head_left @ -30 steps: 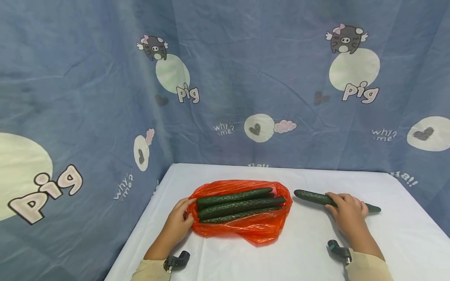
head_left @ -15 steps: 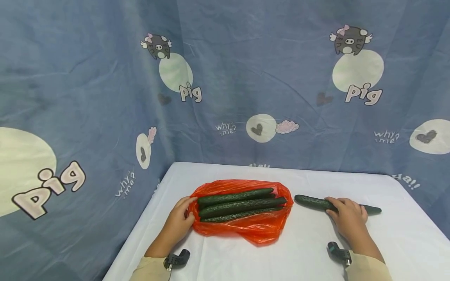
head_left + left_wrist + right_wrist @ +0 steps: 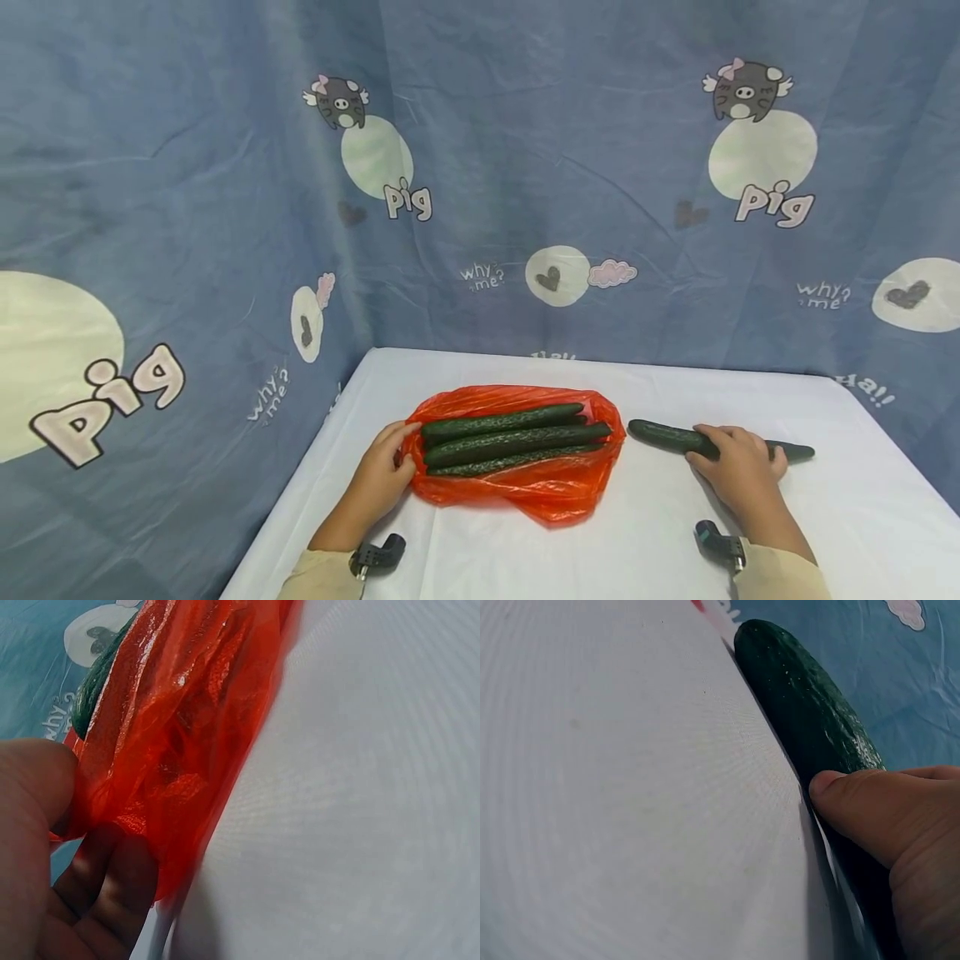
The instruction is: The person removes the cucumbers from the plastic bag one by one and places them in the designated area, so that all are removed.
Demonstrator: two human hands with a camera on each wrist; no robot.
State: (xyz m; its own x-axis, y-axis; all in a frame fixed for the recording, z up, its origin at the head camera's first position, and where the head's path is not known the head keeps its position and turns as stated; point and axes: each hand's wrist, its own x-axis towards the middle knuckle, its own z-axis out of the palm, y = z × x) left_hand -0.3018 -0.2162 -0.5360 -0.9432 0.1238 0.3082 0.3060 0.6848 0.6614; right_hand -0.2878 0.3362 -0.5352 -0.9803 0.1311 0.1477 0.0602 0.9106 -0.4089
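Observation:
Several long dark green cucumbers (image 3: 517,443) lie side by side in an opened red plastic bag (image 3: 540,496). At the bag's left end, my left hand (image 3: 381,471) pinches the bag's edge between thumb and fingers; the left wrist view shows the thin red plastic (image 3: 180,742) between them. To the right of the bag, a single cucumber (image 3: 663,437) lies on the white table. My right hand (image 3: 742,467) grips it from above around its middle. In the right wrist view the thumb (image 3: 855,795) presses along the near side of this cucumber (image 3: 802,697); the other fingers are mostly hidden.
White cloth (image 3: 645,533) covers the table. A blue curtain (image 3: 465,167) with printed pigs and words hangs behind it and along the left side. Each wrist wears a small black camera mount, one on the left (image 3: 381,554) and one on the right (image 3: 718,542).
The single cucumber's left end has come slightly nearer to me, and my right hand has shifted a little on it. My left hand and the bag look almost unchanged.

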